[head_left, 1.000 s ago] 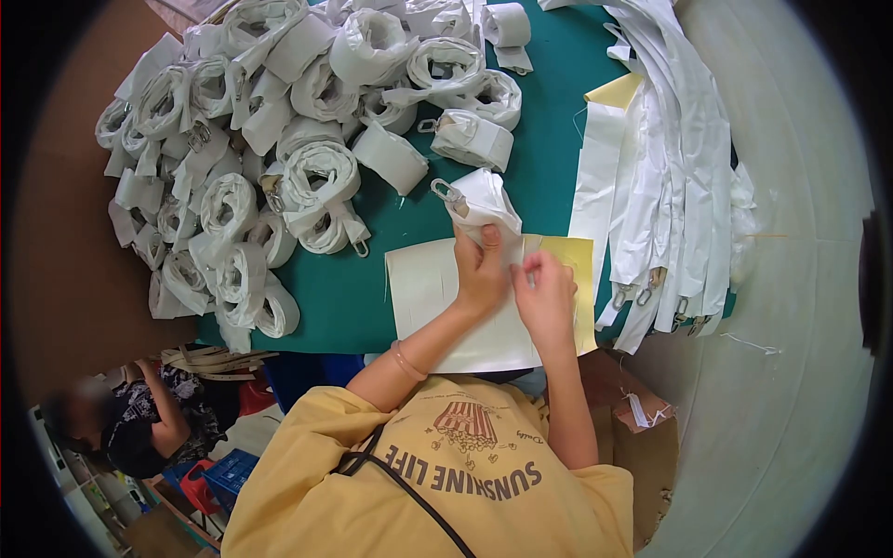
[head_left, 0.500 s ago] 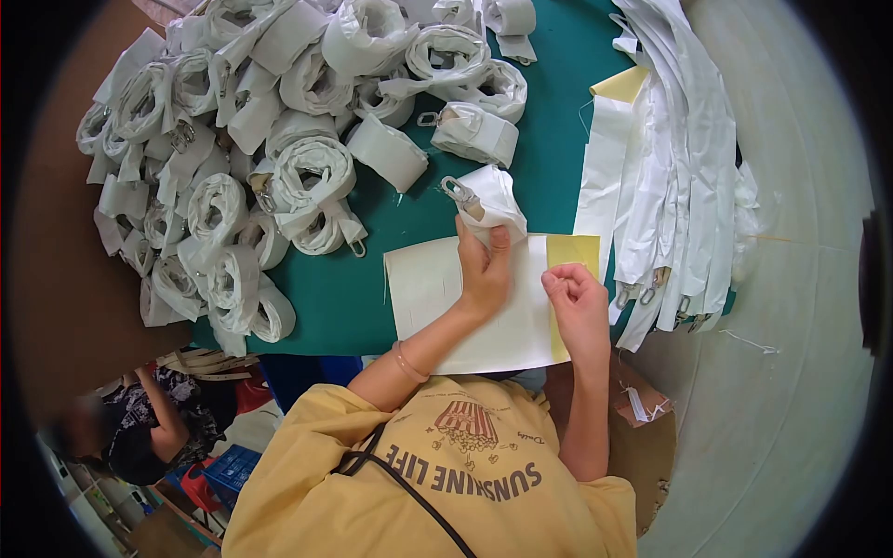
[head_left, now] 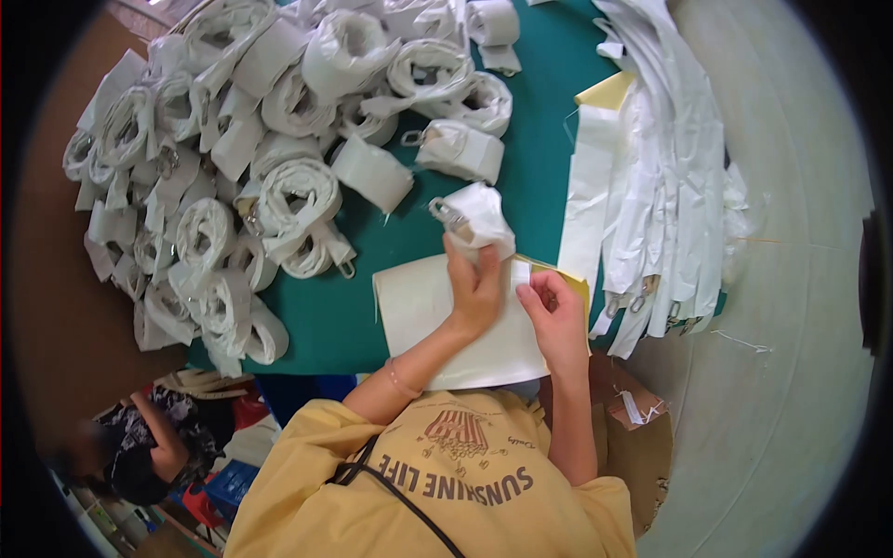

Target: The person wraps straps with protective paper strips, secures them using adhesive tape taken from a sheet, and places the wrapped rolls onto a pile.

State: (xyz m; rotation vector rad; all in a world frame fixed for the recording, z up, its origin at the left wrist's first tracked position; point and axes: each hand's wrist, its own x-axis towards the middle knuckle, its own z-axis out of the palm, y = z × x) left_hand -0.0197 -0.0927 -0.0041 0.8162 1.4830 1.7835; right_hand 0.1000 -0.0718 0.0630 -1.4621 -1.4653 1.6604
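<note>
My left hand [head_left: 475, 296] is closed around a rolled white strap [head_left: 486, 216] that has a metal buckle [head_left: 446, 214] at its far left side. Below that hand lies a cream-white sheet [head_left: 419, 312] with a yellow strip [head_left: 577, 283] showing along its right edge. Pinched in my right hand [head_left: 555, 316] is a small white label [head_left: 520, 272], just right of the left hand and over the sheet. The fingers of my left hand partly hide the roll's near side.
A heap of rolled white straps [head_left: 214, 228] covers the left of the green table [head_left: 321, 312]. Long unrolled straps with buckles [head_left: 651, 223] hang over the right side. At lower left another person [head_left: 167, 437] sits near a blue crate [head_left: 228, 485]. A cardboard box [head_left: 642, 442] stands below right.
A small white label now shows in my right fingertips, which have moved left toward the roll. The yellow strip is more covered. The whole view has shifted slightly.
</note>
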